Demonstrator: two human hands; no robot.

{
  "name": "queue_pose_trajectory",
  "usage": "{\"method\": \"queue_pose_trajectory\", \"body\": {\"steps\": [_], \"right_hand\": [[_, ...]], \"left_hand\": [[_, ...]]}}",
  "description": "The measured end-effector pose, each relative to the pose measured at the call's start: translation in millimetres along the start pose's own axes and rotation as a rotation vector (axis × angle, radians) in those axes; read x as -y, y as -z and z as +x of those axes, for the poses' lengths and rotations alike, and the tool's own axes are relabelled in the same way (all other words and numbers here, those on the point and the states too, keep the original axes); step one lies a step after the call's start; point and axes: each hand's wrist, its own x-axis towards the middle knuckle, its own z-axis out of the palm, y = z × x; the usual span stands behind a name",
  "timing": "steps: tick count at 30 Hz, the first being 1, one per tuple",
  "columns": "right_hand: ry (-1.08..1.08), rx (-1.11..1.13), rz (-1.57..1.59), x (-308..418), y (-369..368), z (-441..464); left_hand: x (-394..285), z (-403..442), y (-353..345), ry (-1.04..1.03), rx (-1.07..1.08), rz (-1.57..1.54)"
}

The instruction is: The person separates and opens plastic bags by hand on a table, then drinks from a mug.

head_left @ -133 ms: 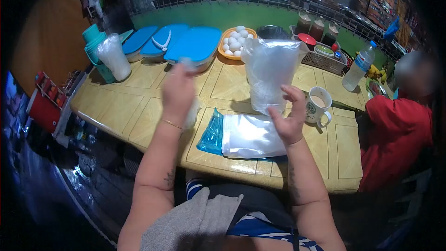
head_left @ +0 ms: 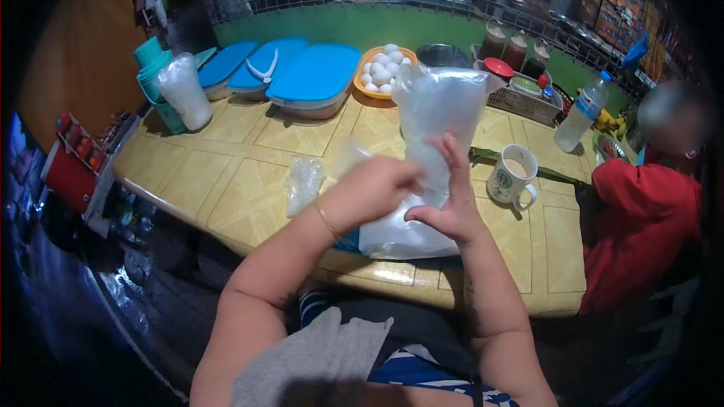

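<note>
Blurred by motion, my left hand (head_left: pixel 385 185) is closed on what looks like a thin clear plastic bag (head_left: pixel 351 152), its film showing above the knuckles. Beside it, my right hand (head_left: pixel 452 207) has its thumb and fingers apart and holds nothing. Both hands are over a flat stack of clear plastic bags (head_left: pixel 407 241) near the table's front edge. Behind them stands a tall translucent plastic pack (head_left: pixel 441 102). Left of my left hand lies a small clear bundle (head_left: pixel 304 181). Blue plastic shows partly under my left wrist (head_left: pixel 348 241).
On the yellow table (head_left: pixel 226 188) are blue-lidded containers (head_left: pixel 317 71), eggs (head_left: pixel 383 68) in an orange basket, a turquoise tumbler (head_left: pixel 153 68), a mug (head_left: pixel 513 173) with a drink, a water bottle (head_left: pixel 582 114) and a condiment basket (head_left: pixel 534 103). A person in red (head_left: pixel 645 218) is at the right.
My left hand has moved right and down from near the blue lids to beside my right hand, uncovering the small clear bundle. My right hand has shifted slightly left.
</note>
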Motion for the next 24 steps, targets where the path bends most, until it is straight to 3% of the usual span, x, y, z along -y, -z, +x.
{"method": "queue_pose_trajectory", "body": {"steps": [1, 4, 5, 9, 13, 19, 24], "right_hand": [[-0.092, 0.052, 0.120, 0, 3, -6], [-0.429, 0.284, 0.206, 5, 33, -8], [-0.510, 0.359, 0.201, 6, 38, -5], [-0.670, 0.442, 0.406, -7, 50, -2], [-0.800, 0.108, 0.542, -1, 57, -1], [-0.911, -0.179, 0.988, -14, 65, 1], [-0.849, -0.099, 0.714, -8, 60, 2]], "left_hand": [[-12, 4, -6, -0.080, 0.185, -0.097], [-23, 21, -4, -0.058, -0.022, -0.403], [-25, 24, -1, 0.146, -0.113, -0.780], [16, 38, 9, 0.126, -0.452, -0.945], [80, 35, -21, 0.221, -0.603, -0.987], [83, 42, -26, 0.298, -0.783, -1.084], [93, 37, -26, 0.254, -0.792, -1.054]]}}
